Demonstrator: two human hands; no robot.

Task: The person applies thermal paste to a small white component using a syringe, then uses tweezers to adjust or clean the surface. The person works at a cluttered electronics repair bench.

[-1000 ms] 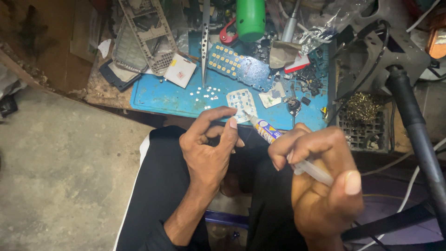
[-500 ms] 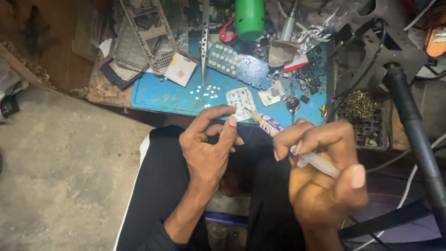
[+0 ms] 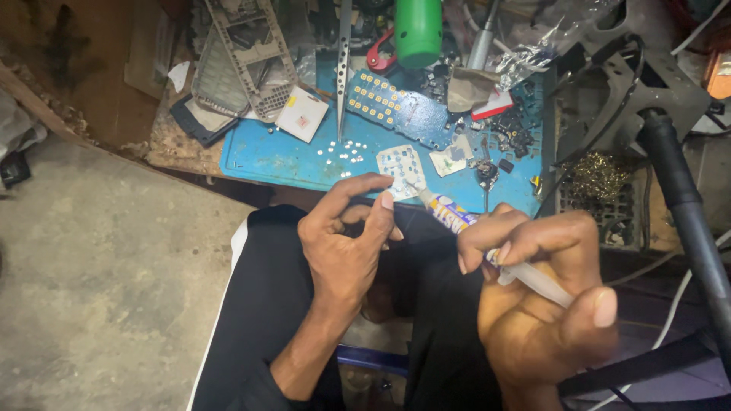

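- Compared with a second ago, your right hand [image 3: 533, 304] has slid a little further right and down, and the syringe-like tube [image 3: 487, 247] has tilted with it; your left hand [image 3: 346, 243] has hardly shifted.
- You work over a blue mat [image 3: 259, 156] set at the near edge of the bench, probably so that small parts show up against it and stay put.
- Your right hand is closed around the tube, thumb on the plunger end, the thin tip aimed at the pale keypad sheet [image 3: 401, 162] on the mat.
- Your left hand is narrowed, thumb and forefinger pinched close beside the tip; whether it holds anything I cannot tell.
- A blue circuit board [image 3: 400, 110] with gold pads lies face up behind the sheet.
- A green cylinder [image 3: 418, 30] stands at the back.
- The tube carries a purple and yellow label band near its nozzle.
- A white square packet [image 3: 302, 114] with a small red mark lies on the mat's left.
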